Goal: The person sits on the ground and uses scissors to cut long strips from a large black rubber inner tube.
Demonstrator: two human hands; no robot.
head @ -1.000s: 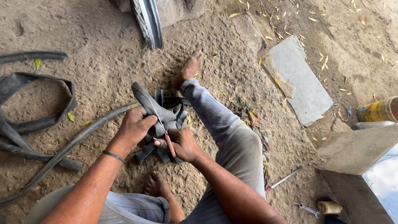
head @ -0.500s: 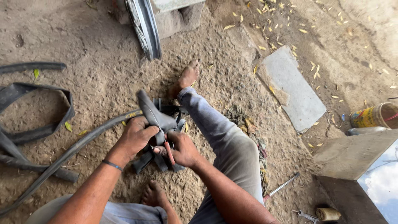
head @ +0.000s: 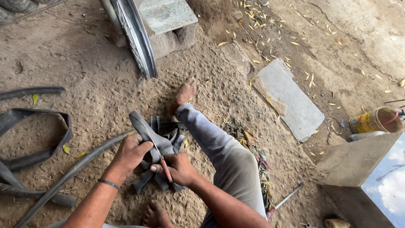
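the inner tube (head: 147, 133) is lying on the ground before the person, gripped between the left hand (head: 130, 154) and right hand (head: 179, 169), just left of the outstretched leg (head: 215, 143). a wheel rim (head: 135, 36) is leaning against a concrete block (head: 166, 21) behind them, while a flat slab (head: 289, 99) and a can (head: 373, 120) are sitting off to the right.

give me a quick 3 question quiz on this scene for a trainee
1. True or false: the left hand grips a folded piece of black rubber tube.
2. Multiple choice: the right hand holds A) a hammer, B) a thin tool with a reddish handle, C) a yellow can.
3. Fill in: the metal wheel rim leans against a grey concrete ____.

Key: 1 true; 2 B; 3 block
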